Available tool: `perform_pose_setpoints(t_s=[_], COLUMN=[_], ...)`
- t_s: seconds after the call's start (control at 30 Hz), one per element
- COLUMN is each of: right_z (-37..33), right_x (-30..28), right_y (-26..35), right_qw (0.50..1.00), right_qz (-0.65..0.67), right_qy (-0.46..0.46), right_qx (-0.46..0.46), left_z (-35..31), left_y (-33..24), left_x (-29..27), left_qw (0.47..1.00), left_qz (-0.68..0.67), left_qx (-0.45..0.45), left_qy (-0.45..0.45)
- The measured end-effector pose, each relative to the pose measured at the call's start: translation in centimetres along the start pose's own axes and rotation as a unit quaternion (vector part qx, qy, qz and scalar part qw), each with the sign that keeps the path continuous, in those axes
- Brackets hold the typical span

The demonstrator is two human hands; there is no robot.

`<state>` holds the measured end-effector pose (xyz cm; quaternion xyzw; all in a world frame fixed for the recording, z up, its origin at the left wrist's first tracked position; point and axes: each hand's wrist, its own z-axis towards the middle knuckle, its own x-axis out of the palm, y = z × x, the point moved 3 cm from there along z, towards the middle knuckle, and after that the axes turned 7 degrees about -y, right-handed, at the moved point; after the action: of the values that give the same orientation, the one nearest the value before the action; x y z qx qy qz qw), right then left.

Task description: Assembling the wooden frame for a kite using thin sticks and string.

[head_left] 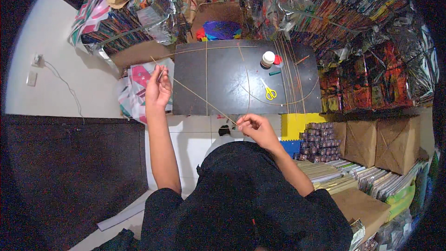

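Note:
A thin tan bamboo-like stick (204, 100) slants between my hands above the near left part of the dark table (186, 90). My left hand (159, 90) is raised at the table's left edge, palm up, with fingers curled on the stick near its far end. A small dark sliver shows among those fingers; its kind is unclear. My right hand (258, 130), in front of the table's near edge, pinches the stick's near end between thumb and fingertips. More thin sticks (287, 76) lie on the table, some straight, some bent in curves.
On the table are yellow-handled scissors (270, 93), a white bottle (268, 58), a red lid (278, 59) and a small green piece (274, 72). Wrapped stacks (353, 4) crowd the back and right. Cardboard boxes (397, 144) and small dark packets (319, 142) stand right.

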<state>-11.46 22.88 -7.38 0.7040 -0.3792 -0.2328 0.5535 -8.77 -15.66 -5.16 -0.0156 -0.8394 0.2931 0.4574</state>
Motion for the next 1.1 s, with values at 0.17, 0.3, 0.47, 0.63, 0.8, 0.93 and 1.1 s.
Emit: perform_pose_setpoints(t_s=[0.17,0.3,0.47,0.63,0.8,0.93,1.1], right_z=[0.0,0.0,0.3,0.4,0.5,0.5,0.6], right_x=[0.1,0.1,0.1,0.0,0.0,-0.1,0.1], right_y=[0.3,0.6,0.4,-0.1,0.2,0.5,0.8], right_qw=[1.0,1.0,1.0,1.0,1.0,0.999,0.999], right_qz=[0.003,0.01,0.012,0.006,0.003,-0.003,-0.018], right_qy=[-0.006,-0.006,-0.003,-0.019,-0.02,-0.03,-0.04], right_qx=[-0.009,-0.009,-0.022,-0.019,-0.01,-0.01,-0.026], left_z=[0.0,-0.2,0.3,-1.1,-1.6,-1.9,-2.2], left_y=[0.0,0.2,0.0,1.4,2.4,3.5,5.0], left_x=[0.3,0.5,-0.8,0.7,0.3,-0.1,-0.4], left_qw=[0.999,1.0,1.0,1.0,0.999,0.998,0.995], left_qz=[-0.004,0.002,-0.01,0.011,0.015,0.038,0.088], left_qx=[-0.006,0.013,0.01,-0.004,-0.028,-0.049,-0.052], left_qy=[0.031,-0.01,0.024,0.008,0.021,0.025,-0.014])
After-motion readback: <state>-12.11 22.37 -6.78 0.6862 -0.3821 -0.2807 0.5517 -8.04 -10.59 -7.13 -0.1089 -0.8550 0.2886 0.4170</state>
